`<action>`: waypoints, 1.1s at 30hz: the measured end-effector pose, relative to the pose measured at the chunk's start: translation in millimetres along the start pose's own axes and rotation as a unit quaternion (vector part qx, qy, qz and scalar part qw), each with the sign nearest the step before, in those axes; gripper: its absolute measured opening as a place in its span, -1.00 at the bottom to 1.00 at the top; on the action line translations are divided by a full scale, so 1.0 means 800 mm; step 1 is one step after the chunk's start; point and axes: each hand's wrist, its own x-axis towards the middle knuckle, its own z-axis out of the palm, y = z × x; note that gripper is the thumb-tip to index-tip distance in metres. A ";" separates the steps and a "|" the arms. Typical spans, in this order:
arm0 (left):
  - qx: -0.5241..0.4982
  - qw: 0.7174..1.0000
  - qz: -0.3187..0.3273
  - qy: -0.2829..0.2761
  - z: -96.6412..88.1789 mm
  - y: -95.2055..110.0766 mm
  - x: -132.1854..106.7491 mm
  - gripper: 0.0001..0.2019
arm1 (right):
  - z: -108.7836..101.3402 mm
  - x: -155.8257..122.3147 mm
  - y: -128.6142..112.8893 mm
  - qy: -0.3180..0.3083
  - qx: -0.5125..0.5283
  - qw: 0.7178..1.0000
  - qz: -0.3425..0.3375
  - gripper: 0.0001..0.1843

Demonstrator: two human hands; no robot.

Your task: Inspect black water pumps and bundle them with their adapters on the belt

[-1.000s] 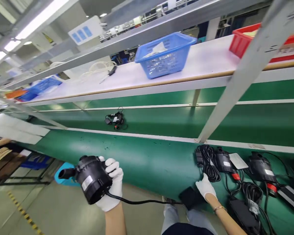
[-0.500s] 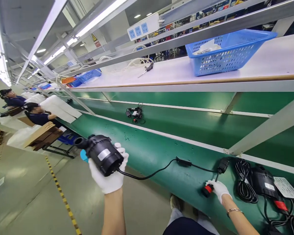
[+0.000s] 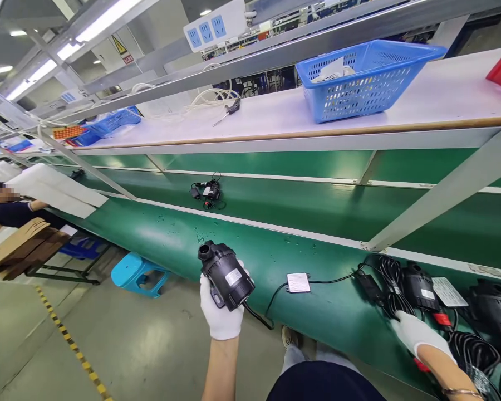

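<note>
A black pump (image 3: 229, 278) with a round port at its upper left rests in my gloved left hand (image 3: 222, 324), which is closed around it from below. The pump's cable runs right across the green bench through a small white-labelled box (image 3: 298, 282). My gloved right hand (image 3: 420, 335) is at a coiled black cable (image 3: 394, 284), its fingertips mostly hidden at the coil's near end. A red part (image 3: 421, 365) shows under that hand. A black plug block (image 3: 369, 288) lies left of the coil, and another black pump (image 3: 420, 287) sits just behind.
More pumps (image 3: 495, 309) and coiled cables (image 3: 474, 351) crowd the bench's right end. Beyond the white divider lies another pump with cable (image 3: 211, 191). A slanted post (image 3: 442, 192) rises at right below a shelf holding a blue basket (image 3: 367, 83). A blue stool (image 3: 137, 273) stands left.
My left hand has brought the pump right, turning it more upright. My right hand has moved right to the coil. The small box now shows its white label; the view has shifted right.
</note>
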 end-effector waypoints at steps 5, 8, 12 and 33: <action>-0.005 0.993 0.012 0.120 0.014 -0.063 -0.010 -0.57 | 0.000 0.007 -0.132 -0.109 0.035 0.987 -0.112 -0.42; -0.018 0.987 -0.001 0.160 0.019 -0.096 -0.023 -0.63 | -0.008 -0.025 -0.206 -0.217 0.131 0.947 -0.198 -0.43; 0.010 0.987 -0.007 0.162 0.024 -0.131 -0.044 -0.59 | -0.024 -0.072 -0.264 -0.361 0.309 0.855 -0.207 -0.30; 0.034 0.994 -0.055 0.090 0.123 -0.174 -0.020 -0.55 | -0.084 -0.117 -0.245 -0.324 0.316 0.888 -0.083 -0.52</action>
